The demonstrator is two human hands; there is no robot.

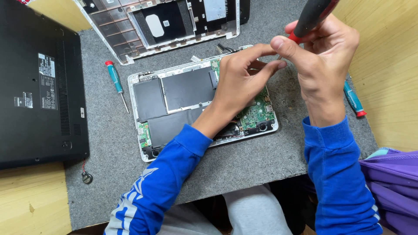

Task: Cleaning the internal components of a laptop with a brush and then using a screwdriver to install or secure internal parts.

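An opened white laptop base, dark battery cells and green circuit board exposed, lies on a grey mat, its upper right corner hidden under the left hand, whose curled fingers pinch something too small to make out. Just right of the base, the right hand is closed around a black-and-red screwdriver handle, its tip concealed and top cut off. A teal screwdriver lies left of the base; another shows partly behind the right wrist.
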